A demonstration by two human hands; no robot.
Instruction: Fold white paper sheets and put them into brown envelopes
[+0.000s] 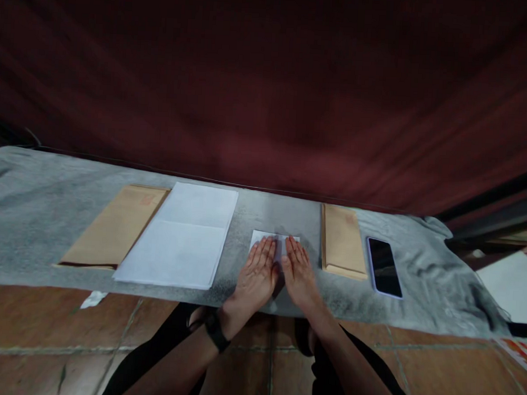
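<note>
A small folded white paper (280,243) lies on the grey cloth, mostly covered by my two hands. My left hand (258,272) rests flat on its left part, fingers stretched out and pointing away from me. On the right part my right hand (298,273) lies flat too, fingers straight and close together. A narrow strip of paper shows between the hands and along the far edge. To the left is a stack of white paper sheets (186,240) with a crease across the middle. A small brown envelope stack (344,240) sits right of my right hand.
Larger brown envelopes (118,225) lie partly under the white sheets at left. A phone (384,267) with a pale purple case lies at right. Behind the grey cloth (439,289) hangs a dark red curtain (268,103). A white scrap (94,299) is on the tiled floor.
</note>
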